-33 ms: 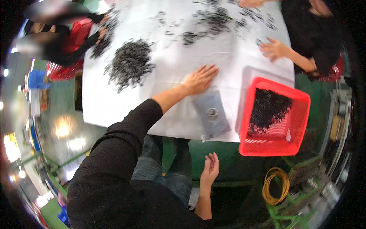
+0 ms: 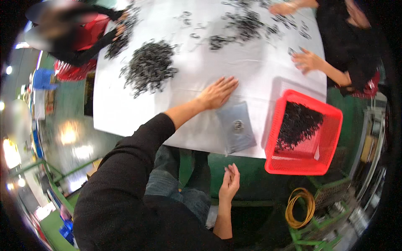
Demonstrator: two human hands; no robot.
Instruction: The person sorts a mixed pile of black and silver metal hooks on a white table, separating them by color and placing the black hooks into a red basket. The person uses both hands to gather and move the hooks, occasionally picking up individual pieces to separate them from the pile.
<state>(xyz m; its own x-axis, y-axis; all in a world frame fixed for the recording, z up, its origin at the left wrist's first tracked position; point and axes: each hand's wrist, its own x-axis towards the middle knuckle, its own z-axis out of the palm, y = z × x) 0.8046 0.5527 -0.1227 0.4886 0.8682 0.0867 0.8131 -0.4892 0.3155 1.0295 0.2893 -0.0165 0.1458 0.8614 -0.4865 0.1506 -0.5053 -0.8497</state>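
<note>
My left hand lies flat on the white-covered table, fingers stretched out and nothing held. Just beside its wrist is a flat grey-blue plastic bag with a small round mark, near the table's front edge. My right hand hangs in front of that edge, palm turned inward. Its fingers are loosely bent, with the thumb apart, and I see nothing in them. A heap of small black looped parts lies to the left, beyond my left forearm.
A red plastic basket holding black parts stands at the table's right front corner. More black parts are scattered at the far side. Co-workers' hands rest at right and far left. A coiled yellow hose hangs lower right.
The whole view has shifted slightly. My left hand has slid a little to the left relative to the plastic bag. My right hand is almost unchanged.
</note>
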